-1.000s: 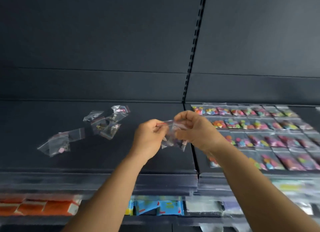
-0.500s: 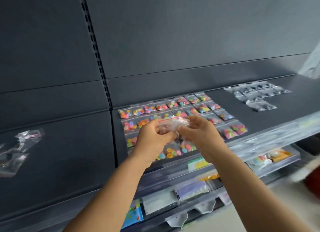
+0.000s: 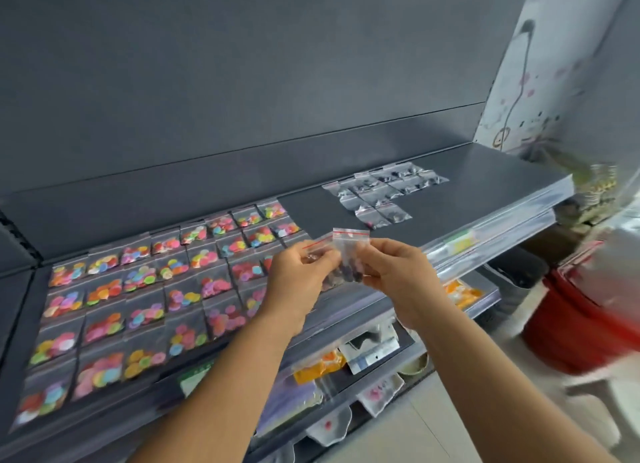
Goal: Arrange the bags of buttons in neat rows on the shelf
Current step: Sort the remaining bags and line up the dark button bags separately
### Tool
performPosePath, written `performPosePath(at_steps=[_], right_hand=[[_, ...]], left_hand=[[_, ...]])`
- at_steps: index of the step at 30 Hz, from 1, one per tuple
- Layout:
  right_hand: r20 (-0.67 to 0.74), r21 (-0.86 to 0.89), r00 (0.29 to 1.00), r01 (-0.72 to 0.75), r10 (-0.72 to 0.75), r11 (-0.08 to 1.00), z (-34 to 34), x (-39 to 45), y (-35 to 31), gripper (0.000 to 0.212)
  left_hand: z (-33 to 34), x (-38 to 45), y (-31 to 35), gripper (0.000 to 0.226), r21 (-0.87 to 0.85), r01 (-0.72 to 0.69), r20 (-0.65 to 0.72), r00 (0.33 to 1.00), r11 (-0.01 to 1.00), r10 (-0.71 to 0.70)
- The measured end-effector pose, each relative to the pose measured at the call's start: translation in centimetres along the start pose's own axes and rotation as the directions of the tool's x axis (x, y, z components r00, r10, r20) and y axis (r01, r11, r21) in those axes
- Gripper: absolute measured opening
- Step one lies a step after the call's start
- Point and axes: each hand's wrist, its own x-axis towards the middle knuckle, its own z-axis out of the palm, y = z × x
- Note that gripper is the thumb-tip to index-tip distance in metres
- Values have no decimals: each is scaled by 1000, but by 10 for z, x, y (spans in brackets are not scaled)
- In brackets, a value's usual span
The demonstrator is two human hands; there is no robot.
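The dark grey metal shelf (image 3: 311,206) runs across the view, flat and smooth, with a clear plastic strip along its front edge and a matt grey back panel (image 3: 242,64) rising behind it. At the shelf's right end stands a pale wall (image 3: 554,64) with faint drawings, and below that end, on the floor, sits one red plastic tub (image 3: 585,317), blurred.

On the left part of the shelf lies a grid of small clear square bags of bright round buttons (image 3: 145,289), edge to edge in about six rows; the exact count is hard to tell, since the hands cover some. Toward the right end of the shelf lies a smaller group of about a dozen clear bags of dark buttons (image 3: 381,192), in three short rows, the front row only two bags long.

Under the shelf two lower shelves hold orange packets (image 3: 320,365) and white packets, too blurred to count.

In front of the shelf, between the two groups, both forearms reach up and forward. The left hand (image 3: 298,275) and right hand (image 3: 398,275) have curled fingers and pinch two thin crinkled zip bags (image 3: 346,255) with red seal lines and dark buttons inside, held upright above the shelf's front edge. The left grips the tilted bag, the right the upright one.
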Motion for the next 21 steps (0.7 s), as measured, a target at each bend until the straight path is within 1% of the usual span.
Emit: performPosePath(at_steps=[3, 7, 9, 12, 16, 19, 21], right_hand=[[-50, 2, 999, -18, 18, 1000, -36, 11, 0, 12], [-151, -8, 989, -13, 12, 1000, -76, 25, -1, 15], [-199, -16, 980, -14, 11, 1000, -92, 35, -2, 15], [-250, -58, 968, 6, -20, 998, -111, 52, -4, 15], [-278, -125, 958, 29, -63, 992, -135, 86, -6, 19], [-278, -170, 957, 37, -84, 985, -150, 121, -6, 20], [-258, -231, 962, 27, -88, 973, -159, 146, -6, 21]], left_hand=[[38, 8, 1, 2, 36, -15, 43, 999, 999, 13], [81, 20, 5, 4, 103, -64, 92, 994, 993, 55], [99, 30, 6, 5, 108, -87, 109, 991, 990, 76], [123, 49, 7, 12, 108, -110, 133, 987, 988, 95], [148, 84, 3, 16, 155, -152, 136, 982, 976, 131], [163, 117, -4, 9, 192, -165, 109, 983, 967, 146], [171, 141, -8, 7, 217, -166, 97, 984, 962, 148]])
